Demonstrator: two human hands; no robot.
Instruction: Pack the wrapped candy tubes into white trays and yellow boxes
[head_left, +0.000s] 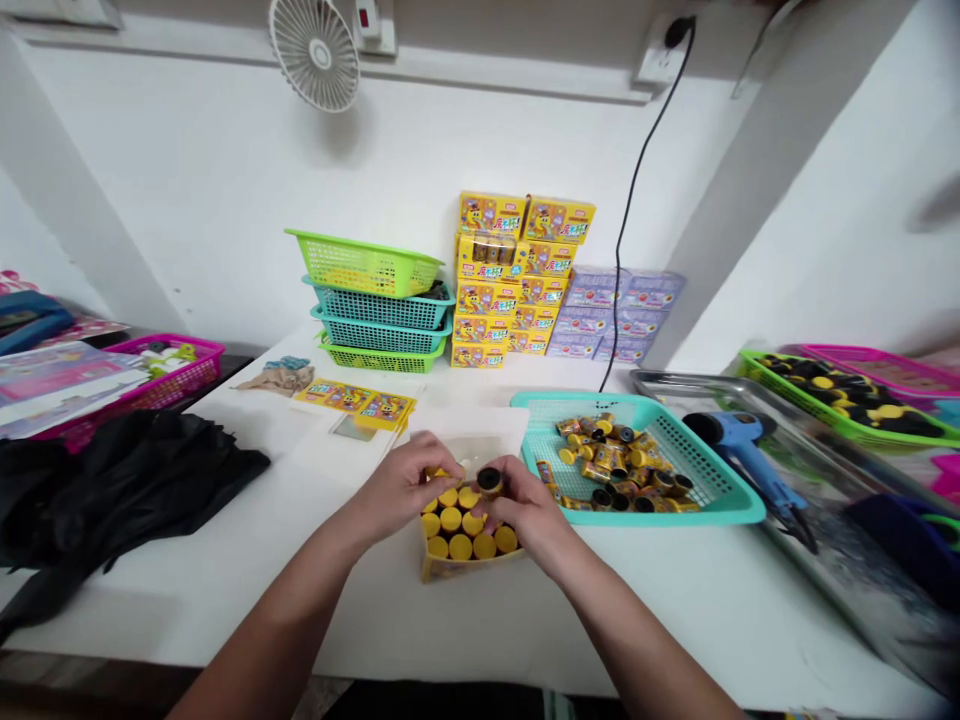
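A small yellow box stands open on the white table in front of me, filled with several upright tubes with yellow caps. My left hand curls over the box's back left corner, fingers closed on its edge. My right hand rests on the right side of the box and pinches one small tube with a black end just above the back row. A teal basket right of my hands holds a pile of loose yellow and black tubes.
Stacked baskets and piled yellow boxes stand at the back wall. A blue heat gun lies on a metal tray at right. Flat yellow box blanks lie behind my hands. Black cloth covers the left.
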